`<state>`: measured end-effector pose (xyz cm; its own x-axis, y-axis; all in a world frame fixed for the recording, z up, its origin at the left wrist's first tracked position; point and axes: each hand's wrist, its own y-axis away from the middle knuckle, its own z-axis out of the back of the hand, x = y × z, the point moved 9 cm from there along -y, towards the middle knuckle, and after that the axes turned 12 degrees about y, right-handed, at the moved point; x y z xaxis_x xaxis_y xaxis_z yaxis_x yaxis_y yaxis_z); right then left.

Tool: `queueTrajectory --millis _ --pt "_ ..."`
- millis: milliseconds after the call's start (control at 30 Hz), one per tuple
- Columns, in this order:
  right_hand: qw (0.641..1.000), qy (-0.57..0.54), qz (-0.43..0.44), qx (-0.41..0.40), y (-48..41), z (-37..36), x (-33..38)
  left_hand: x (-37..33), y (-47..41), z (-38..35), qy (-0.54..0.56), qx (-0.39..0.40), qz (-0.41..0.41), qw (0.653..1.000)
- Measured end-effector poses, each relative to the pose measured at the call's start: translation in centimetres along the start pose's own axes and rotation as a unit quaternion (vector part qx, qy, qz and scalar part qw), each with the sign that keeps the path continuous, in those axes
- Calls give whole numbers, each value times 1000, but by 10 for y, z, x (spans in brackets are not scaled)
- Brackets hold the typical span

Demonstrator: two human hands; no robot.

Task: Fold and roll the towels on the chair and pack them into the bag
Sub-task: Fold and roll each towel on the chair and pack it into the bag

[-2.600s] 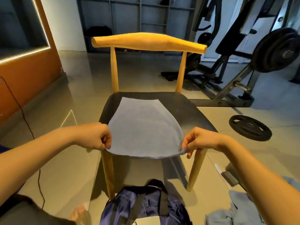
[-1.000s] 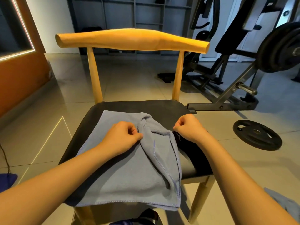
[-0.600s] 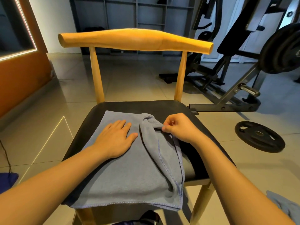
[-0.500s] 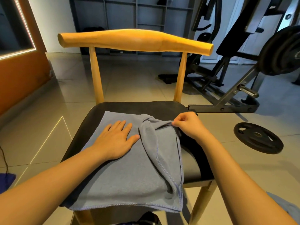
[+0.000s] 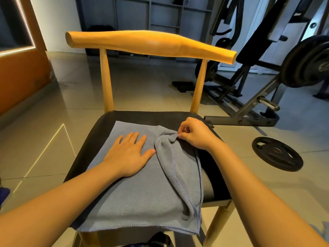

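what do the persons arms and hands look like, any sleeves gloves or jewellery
The left forearm and right forearm are bare to the frame's edge, no sleeve in view. The left hand and right hand wear no gloves; no ring, watch or bracelet shows on the wrists or visible fingers.

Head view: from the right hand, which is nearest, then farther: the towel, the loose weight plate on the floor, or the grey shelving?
1. The towel, pinched by the right hand, on the chair seat.
2. The loose weight plate, on the floor to the right.
3. The grey shelving, at the room's back.
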<state>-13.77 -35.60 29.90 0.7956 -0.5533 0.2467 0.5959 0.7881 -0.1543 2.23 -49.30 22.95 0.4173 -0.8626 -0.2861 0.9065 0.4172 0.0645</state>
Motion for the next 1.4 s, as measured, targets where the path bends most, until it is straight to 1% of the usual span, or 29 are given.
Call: queueTrajectory --millis 33,67,133,167,200,233,267,333,433,667,800,1000,1100,1200,1333,1400 --pt "998 -55 -42 6 -4 6 -11 0 0 0 1 -1 -2 1000" --pt "992 -82 -93 -7 -9 13 -26 0 0 0 3 -1 -3 1000" --pt "978 -58 -196 -49 -11 27 -55 0 1 0 6 0 -6 1000" --pt "970 -47 -231 -63 -10 30 -64 -1 1 1 6 0 -6 1000" --pt "964 -56 -253 -61 -9 30 -68 -1 1 1 6 1 -4 1000" --pt "959 -83 -267 -40 -7 25 -69 -1 1 1 6 2 -3 1000" --pt "956 -102 -276 -7 -4 18 -68 -1 0 1 5 3 -2 1000" --pt "952 -87 -286 61 6 7 -65 0 -1 0 5 2 -2 1000" --pt "947 -87 -293 99 12 -2 -66 1 -1 0 4 -1 -3 1000" --pt "938 -145 -298 99 5 -4 -53 0 -1 0 8 2 -6 1000" --pt "917 -205 -328 98 1 -5 -57 0 -1 0 1 -2 -8 1000" --pt "869 -297 -376 128 -3 -14 -67 -2 1 0 0 -3 -10 1000" --pt "862 -307 -380 134 -5 -18 -71 -2 2 1 3 -2 -8 1000" --pt "858 -315 -387 124 -5 -19 -79 -2 2 1 7 -1 -10 1000" --pt "831 -372 -388 144 -5 -25 -83 -1 1 1 5 0 -8 1000" --pt "823 -379 -398 142 -4 -26 -87 -1 1 1 2 -1 -8 1000"
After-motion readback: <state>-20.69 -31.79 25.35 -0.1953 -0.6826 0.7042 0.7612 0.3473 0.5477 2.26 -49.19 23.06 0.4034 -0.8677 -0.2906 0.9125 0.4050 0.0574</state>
